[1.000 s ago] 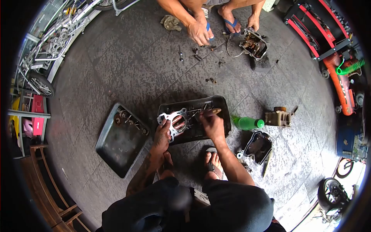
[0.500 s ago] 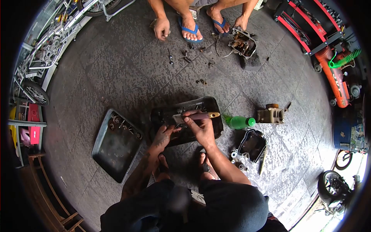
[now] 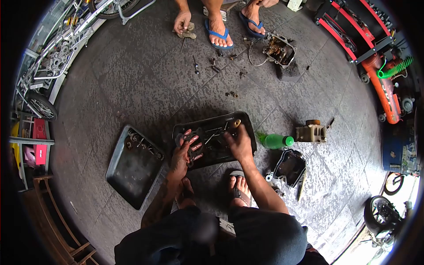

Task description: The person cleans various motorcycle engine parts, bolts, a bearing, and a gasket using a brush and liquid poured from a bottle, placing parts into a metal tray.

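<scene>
My left hand (image 3: 181,157) is closed around a dark, flat metal part (image 3: 194,142) with an irregular outline, above the left end of a black tray (image 3: 252,140). Its fingertips look dirty and wet. My right hand (image 3: 240,145) is over the right side of that tray, slightly blurred, with its fingers curled. The tan handle end of a paintbrush (image 3: 237,122) shows just beyond the knuckles, while its bristles are hidden. Rod-like metal parts (image 3: 215,132) lie inside the tray, partly covered by my hands.
A second tray (image 3: 132,176) with small parts stands left. To the right are a green bottle (image 3: 276,141), an engine cylinder (image 3: 310,131) and an open cover (image 3: 289,168). Across the floor, another person's hand (image 3: 182,22) is near an oily engine part (image 3: 281,49) and loose springs (image 3: 215,69).
My left hand has lifted the dark metal part into view. The brush handle has swung from sideways to more upright. The other person's hand has left the engine part.
</scene>
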### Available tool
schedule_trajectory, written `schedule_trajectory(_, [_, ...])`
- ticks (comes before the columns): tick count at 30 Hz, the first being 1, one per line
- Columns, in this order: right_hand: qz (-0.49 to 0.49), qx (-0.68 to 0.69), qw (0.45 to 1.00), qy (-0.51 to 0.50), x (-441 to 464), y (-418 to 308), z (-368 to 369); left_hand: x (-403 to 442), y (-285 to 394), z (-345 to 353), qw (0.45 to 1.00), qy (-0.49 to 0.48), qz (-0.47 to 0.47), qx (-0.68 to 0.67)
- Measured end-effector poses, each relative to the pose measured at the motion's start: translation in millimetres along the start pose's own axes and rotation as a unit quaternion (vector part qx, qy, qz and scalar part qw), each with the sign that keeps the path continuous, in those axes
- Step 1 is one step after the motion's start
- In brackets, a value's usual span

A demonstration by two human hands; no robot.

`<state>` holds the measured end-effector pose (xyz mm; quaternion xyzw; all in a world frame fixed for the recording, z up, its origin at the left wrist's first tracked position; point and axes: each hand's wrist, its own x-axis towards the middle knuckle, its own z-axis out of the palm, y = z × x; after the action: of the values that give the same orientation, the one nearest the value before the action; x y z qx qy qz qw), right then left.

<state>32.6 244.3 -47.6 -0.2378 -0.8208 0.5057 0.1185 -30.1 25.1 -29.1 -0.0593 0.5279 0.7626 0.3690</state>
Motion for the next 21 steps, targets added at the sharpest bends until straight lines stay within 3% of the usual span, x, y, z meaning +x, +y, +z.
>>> schedule_trajectory(1, [0.000, -0.001, 1.000, 0.001, 2.1, -13.5, -1.9, 0.0, -3.3, -2.3, 1.000, -0.001, 0.000, 0.000])
schedule_trajectory(2, [-0.020, 0.131, 0.983, 0.128, 5.5, -28.2, -1.7, 1.3, -6.7, -4.6, 1.000, -0.005, 0.007, -0.003])
schedule_trajectory(4, [-0.037, 0.258, 0.932, 0.251, 13.6, -51.5, -11.5, -0.1, -11.9, -6.3, 1.000, -0.008, 0.012, -0.006])
schedule_trajectory(6, [-0.130, 0.020, 0.965, 0.229, 30.5, -62.8, -30.6, 0.4, -15.8, -4.5, 0.999, -0.004, 0.019, -0.029])
schedule_trajectory(7, [-0.148, -0.025, 0.979, 0.142, 47.4, -68.7, -39.4, 0.1, -20.7, -8.0, 0.999, -0.004, 0.016, -0.029])
schedule_trajectory(8, [-0.119, -0.038, 0.990, 0.072, 70.6, -64.2, -39.0, 3.1, -27.2, -13.0, 0.998, -0.026, 0.039, -0.036])
schedule_trajectory(10, [0.040, -0.211, 0.976, -0.019, 118.1, -66.1, -37.0, 0.4, -33.9, -18.0, 0.996, -0.047, 0.059, -0.045])
schedule_trajectory(13, [0.076, -0.365, 0.925, -0.071, 176.7, -34.7, -28.8, 4.3, -29.5, -19.5, 0.999, -0.015, 0.042, -0.020])
schedule_trajectory(21, [0.112, -0.444, 0.883, -0.106, 215.6, 16.4, -7.8, -10.2, -29.7, -18.1, 1.000, -0.016, 0.020, -0.009])
